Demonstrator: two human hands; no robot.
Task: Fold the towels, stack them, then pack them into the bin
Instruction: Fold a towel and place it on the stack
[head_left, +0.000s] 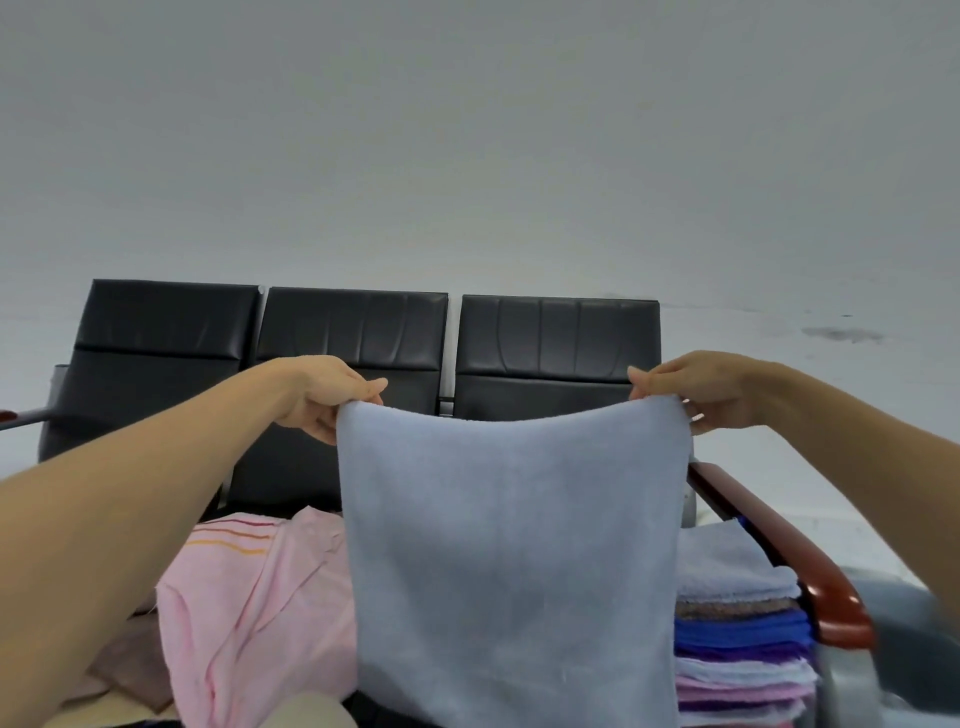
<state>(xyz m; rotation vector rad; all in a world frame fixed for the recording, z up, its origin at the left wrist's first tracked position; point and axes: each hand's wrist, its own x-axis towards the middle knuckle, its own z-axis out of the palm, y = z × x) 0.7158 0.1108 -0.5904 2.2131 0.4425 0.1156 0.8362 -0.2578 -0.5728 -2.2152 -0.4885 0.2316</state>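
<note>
My left hand (332, 397) and right hand (691, 392) each pinch a top corner of the pale blue terry towel (514, 561). It hangs flat, ready for folding.

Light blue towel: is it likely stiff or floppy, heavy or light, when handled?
Probably floppy: the light blue towel sags between the left hand and right hand. Likely light: pinches at its corners carry it. Its fuzzy surface probably resists slipping.

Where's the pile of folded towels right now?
In the head view the folded stack sits at lower right, between the hanging blue towel and the red armrest.
</note>
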